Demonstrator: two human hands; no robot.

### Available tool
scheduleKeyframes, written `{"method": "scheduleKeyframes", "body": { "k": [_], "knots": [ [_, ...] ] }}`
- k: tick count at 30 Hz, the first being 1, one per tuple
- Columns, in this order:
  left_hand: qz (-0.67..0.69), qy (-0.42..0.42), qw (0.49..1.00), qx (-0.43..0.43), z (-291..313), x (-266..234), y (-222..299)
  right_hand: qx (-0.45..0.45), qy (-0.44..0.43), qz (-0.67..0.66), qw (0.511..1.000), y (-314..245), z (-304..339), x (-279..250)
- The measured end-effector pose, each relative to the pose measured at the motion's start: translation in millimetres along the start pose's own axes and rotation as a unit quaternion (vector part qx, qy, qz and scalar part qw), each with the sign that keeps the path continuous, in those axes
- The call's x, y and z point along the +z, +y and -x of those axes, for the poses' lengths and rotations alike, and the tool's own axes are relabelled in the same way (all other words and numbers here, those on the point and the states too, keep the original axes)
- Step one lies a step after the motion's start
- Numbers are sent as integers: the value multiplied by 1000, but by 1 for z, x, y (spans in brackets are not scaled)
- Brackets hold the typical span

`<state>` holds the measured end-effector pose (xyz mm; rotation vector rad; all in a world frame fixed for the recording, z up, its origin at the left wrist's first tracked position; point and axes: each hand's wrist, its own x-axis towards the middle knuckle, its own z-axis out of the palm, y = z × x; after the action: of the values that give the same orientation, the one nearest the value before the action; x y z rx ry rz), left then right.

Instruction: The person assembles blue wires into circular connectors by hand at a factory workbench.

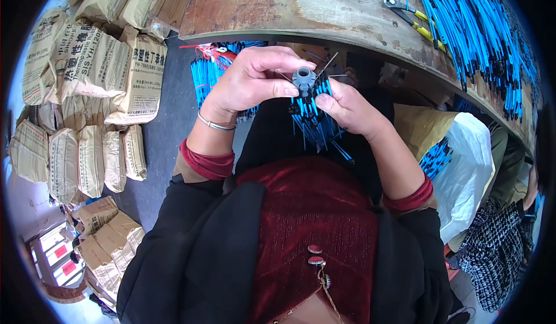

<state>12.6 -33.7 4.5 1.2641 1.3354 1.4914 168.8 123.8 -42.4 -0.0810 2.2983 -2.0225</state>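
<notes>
A grey notched plastic hub (303,78) sits upright between my two hands, over my lap. My left hand (250,81) is closed, its thumb and fingertips pinching the hub from the left. On the other side, my right hand (352,108) is closed on thin blue rods with black ends (313,121), the thumb pressed against them just below the hub. These rods hang down toward my lap. A few thin metal rods stick out past my fingers near the hub. How the rods join the hub is too small to tell.
Ahead is a worn wooden table (255,5), with yellow-handled pliers (414,23) and a big pile of blue rods (469,23). Another rod bundle (201,81) lies below its edge. Paper sacks (87,63) stack at left. A white sack (472,170) and a person (498,254) are at right.
</notes>
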Motion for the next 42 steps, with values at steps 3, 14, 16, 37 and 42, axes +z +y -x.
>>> {"method": "scheduleKeyframes", "body": {
  "k": [3,14,16,37,42],
  "knots": [
    [26,-34,999,1,-6,4,-4,-16,33,-51,998,1,6,4],
    [-92,477,874,20,-19,97,-34,32,299,-42,953,12,-4,28],
    [-143,463,874,21,-16,92,-31,26,323,29,946,-1,-7,39],
    [-188,320,927,45,13,48,-19,-130,245,284,918,8,-18,24],
    [-239,335,911,33,12,49,-23,-136,274,380,873,11,-21,34]
  ]
}}
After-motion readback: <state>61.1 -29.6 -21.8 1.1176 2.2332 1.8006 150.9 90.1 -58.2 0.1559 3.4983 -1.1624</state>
